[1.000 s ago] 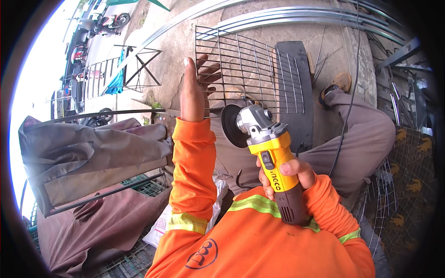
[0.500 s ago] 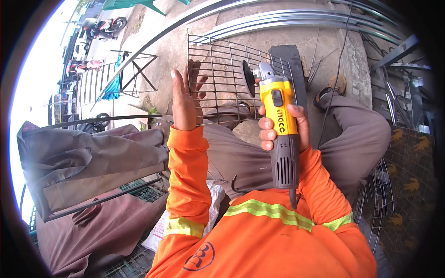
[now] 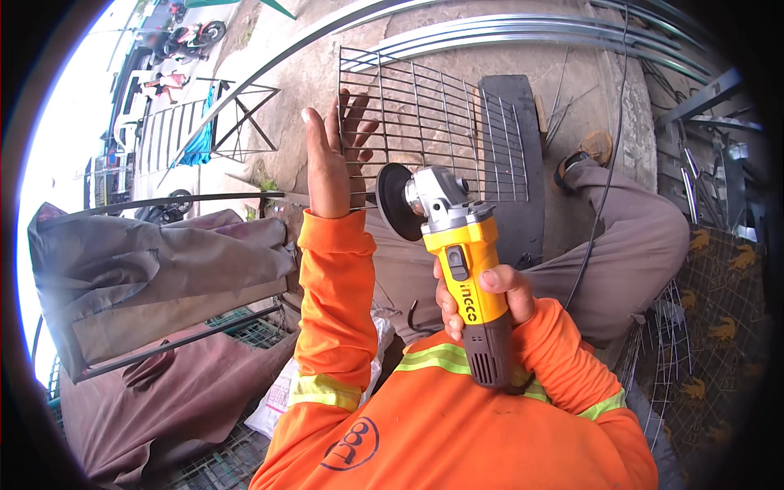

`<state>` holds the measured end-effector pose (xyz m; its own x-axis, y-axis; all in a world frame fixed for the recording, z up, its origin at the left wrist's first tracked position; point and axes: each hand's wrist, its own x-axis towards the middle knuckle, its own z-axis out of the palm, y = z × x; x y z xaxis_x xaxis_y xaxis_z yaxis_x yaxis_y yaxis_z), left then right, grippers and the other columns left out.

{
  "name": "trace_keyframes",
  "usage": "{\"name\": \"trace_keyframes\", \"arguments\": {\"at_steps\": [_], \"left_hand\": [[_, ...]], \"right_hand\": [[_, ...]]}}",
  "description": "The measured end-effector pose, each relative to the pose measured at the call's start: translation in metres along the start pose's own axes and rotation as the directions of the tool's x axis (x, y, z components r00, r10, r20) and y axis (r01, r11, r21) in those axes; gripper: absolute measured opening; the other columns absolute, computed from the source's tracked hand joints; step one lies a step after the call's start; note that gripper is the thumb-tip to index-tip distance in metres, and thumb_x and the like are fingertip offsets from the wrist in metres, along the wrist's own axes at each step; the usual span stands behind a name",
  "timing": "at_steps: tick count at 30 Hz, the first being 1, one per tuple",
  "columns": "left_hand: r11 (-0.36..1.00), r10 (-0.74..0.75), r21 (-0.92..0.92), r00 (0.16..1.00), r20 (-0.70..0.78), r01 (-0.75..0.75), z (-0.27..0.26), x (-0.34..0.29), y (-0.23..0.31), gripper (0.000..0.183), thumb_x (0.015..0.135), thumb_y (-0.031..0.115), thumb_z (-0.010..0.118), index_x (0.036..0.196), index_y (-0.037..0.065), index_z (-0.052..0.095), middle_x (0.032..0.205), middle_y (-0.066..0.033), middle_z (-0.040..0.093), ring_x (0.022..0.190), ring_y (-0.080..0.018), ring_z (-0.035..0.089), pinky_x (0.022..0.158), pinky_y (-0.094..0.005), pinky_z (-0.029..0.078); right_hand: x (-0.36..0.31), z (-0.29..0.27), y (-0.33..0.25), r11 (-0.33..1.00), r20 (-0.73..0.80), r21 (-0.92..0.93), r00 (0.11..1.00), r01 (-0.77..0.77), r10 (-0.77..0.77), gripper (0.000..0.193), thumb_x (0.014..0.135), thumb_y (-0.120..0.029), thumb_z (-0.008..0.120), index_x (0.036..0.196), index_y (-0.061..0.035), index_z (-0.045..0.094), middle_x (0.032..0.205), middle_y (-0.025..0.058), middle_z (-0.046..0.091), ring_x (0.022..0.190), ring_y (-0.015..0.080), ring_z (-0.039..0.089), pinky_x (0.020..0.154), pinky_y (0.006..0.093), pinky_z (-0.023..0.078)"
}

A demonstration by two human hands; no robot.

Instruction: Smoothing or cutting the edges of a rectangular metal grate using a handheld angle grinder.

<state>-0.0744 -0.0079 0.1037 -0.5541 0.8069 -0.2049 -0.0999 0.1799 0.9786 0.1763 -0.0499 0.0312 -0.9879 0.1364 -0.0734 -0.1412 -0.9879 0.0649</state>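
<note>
Yellow and grey grinder (image 3: 478, 245) sits in the right hand (image 3: 514, 296), fingers wrapped round the body from one side and thumb pressed on the other; grip closed and filled by the tool. Its head points away from the wearer, and the dark disc (image 3: 397, 202) faces left, just beside the left wrist. From where I stand, the disc overlaps the grid's lower edge; contact cannot be told. Left hand (image 3: 329, 175) stands upright at the left end of the wire grid (image 3: 445, 106), fingers extended and somewhat spread among the bars, thumb well apart: a wide hand, not clasped. Whether the palm bears on the end wire, I cannot tell. Grid lies beyond the grinder, its right end over the dark board (image 3: 523, 224). Both sleeves (image 3: 335, 302) orange with yellow bands. Black cord (image 3: 604, 196) crosses in front of the right knee. Metal bars (image 3: 523, 34) lie along the far side of the concrete (image 3: 592, 90). To the left, grey cloth (image 3: 155, 269) is draped over a frame (image 3: 196, 336).
</note>
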Motion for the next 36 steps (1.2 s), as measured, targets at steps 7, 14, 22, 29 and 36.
{"name": "trace_keyframes", "arguments": {"at_steps": [7,14,22,29,36], "left_hand": [[0.998,0.063,0.026,0.998,0.000,-0.063,0.005,0.003,-0.002,0.082,0.101,0.069,0.025,0.155,0.008,0.036,0.149,-0.0062,0.051,0.116,-0.0197,0.054,0.083,-0.0258,0.038],[0.990,0.075,0.119,0.997,-0.026,-0.072,0.007,0.000,0.000,0.082,0.101,0.068,0.029,0.156,0.008,0.033,0.156,-0.0018,0.042,0.123,-0.0175,0.048,0.091,-0.0307,0.035],[0.977,0.035,0.213,0.999,-0.009,-0.033,0.009,-0.003,0.003,0.083,0.101,0.069,0.026,0.159,0.009,0.026,0.162,-0.0040,0.033,0.138,-0.0234,0.039,0.107,-0.0438,0.028],[0.976,0.026,0.219,0.999,-0.020,-0.021,0.000,0.002,-0.002,0.078,0.102,0.067,0.026,0.158,0.013,0.029,0.161,-0.0015,0.035,0.136,-0.0218,0.042,0.106,-0.0421,0.029],[0.977,0.030,0.213,0.999,-0.038,-0.022,0.002,0.001,-0.002,0.076,0.102,0.065,0.027,0.158,0.013,0.031,0.160,-0.0020,0.037,0.135,-0.0215,0.042,0.105,-0.0413,0.030]], "right_hand": [[0.021,0.000,-0.018,0.996,0.029,0.000,0.996,0.088,-0.088,0.059,0.079,-0.038,0.071,0.122,-0.0029,0.050,0.090,0.0153,0.063,0.072,0.0262,0.067,0.068,0.0409,0.058],[0.060,0.000,-0.053,0.978,0.093,0.000,0.974,0.209,-0.208,0.055,0.085,-0.040,0.067,0.120,-0.0007,0.052,0.091,0.0151,0.063,0.073,0.0262,0.067,0.067,0.0450,0.057],[0.107,0.003,-0.104,0.956,0.168,0.072,0.942,0.284,-0.292,0.049,0.086,-0.041,0.065,0.113,-0.0005,0.054,0.089,0.0131,0.062,0.073,0.0240,0.065,0.065,0.0428,0.057],[0.130,0.007,-0.129,0.945,0.173,-0.021,0.932,0.328,-0.319,0.047,0.086,-0.041,0.065,0.109,-0.0007,0.055,0.087,0.0121,0.062,0.072,0.0229,0.065,0.065,0.0418,0.058],[0.135,0.003,-0.131,0.944,0.198,0.021,0.924,0.330,-0.327,0.047,0.086,-0.040,0.065,0.109,-0.0009,0.055,0.087,0.0124,0.062,0.073,0.0233,0.065,0.065,0.0421,0.058]]}}
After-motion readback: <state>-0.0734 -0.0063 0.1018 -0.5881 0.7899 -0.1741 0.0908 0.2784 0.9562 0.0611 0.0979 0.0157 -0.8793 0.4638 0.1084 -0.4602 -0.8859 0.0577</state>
